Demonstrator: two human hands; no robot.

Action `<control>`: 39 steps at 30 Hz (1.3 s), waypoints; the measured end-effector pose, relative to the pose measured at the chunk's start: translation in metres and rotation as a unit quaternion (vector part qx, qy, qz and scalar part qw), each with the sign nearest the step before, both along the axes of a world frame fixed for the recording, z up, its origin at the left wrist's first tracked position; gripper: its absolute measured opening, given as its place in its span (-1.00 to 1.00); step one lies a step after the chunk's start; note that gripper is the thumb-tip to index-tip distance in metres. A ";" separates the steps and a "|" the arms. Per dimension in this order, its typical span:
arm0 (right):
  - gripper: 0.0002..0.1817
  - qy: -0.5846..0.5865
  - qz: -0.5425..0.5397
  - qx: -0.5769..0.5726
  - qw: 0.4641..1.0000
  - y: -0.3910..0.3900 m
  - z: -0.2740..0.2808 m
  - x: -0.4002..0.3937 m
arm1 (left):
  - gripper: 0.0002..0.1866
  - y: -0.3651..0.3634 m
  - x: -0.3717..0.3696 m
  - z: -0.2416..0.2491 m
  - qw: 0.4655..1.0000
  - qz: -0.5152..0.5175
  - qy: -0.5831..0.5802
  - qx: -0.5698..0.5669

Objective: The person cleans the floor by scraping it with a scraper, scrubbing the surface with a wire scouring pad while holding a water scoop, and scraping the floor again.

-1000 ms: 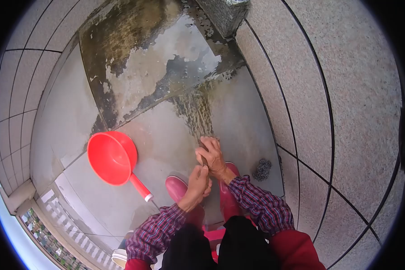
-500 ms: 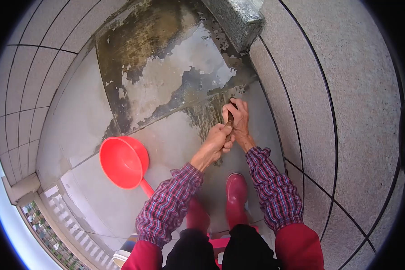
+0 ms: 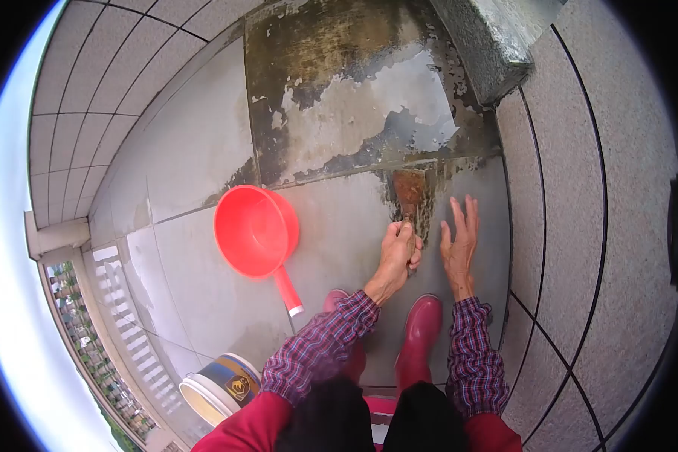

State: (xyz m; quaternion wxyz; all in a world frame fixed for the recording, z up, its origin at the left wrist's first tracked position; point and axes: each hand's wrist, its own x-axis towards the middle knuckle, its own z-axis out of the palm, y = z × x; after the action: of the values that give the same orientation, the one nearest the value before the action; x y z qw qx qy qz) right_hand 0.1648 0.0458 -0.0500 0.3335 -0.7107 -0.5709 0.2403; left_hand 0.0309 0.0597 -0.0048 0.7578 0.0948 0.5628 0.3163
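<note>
My left hand [image 3: 396,258] is wrapped round the handle of a scraper [image 3: 409,190]. The scraper's wide, rusty blade points away from me, over a dark, stained strip of the grey tiled floor [image 3: 339,226]. To the right of it, my right hand [image 3: 460,245] is held with its fingers spread and nothing in them. Beyond both hands, patches of dark, wet-looking residue [image 3: 316,53] cover the floor, with paler areas between. Left of the scraper lies a red plastic dipper [image 3: 256,232], its handle toward me.
Tiled walls rise at the left [image 3: 90,98] and right [image 3: 580,248]. A rough stone block [image 3: 490,53] juts in at the far right. A bucket [image 3: 222,388] stands at lower left, near a balustrade [image 3: 128,316]. My pink boots [image 3: 420,339] are just below my hands.
My right hand has let go of the scraper and opened out to the right. My left hand keeps hold, and the blade now shows. The view has shifted, bringing more of the bucket in.
</note>
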 end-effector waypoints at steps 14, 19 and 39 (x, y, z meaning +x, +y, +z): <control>-0.62 -0.004 -0.048 -0.103 0.994 -0.152 0.047 0.004 | -0.84 -0.078 -0.076 0.007 1.000 0.018 0.022 -0.004; -0.37 -0.136 -0.049 -0.214 0.966 -0.218 0.069 0.036 | -0.72 -0.089 -0.088 -0.001 0.998 0.023 0.063 0.014; -0.53 -0.009 0.298 0.023 0.954 -0.051 -0.021 -0.081 | -0.77 -0.076 -0.091 0.013 0.992 0.054 0.095 0.063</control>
State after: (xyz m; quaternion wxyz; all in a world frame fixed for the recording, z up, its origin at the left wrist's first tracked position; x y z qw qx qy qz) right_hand 0.0835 -0.0054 -0.0713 0.2577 -0.5024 -0.7652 0.3093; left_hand -0.0602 -0.0166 0.0079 0.6753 0.1410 0.6154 0.3812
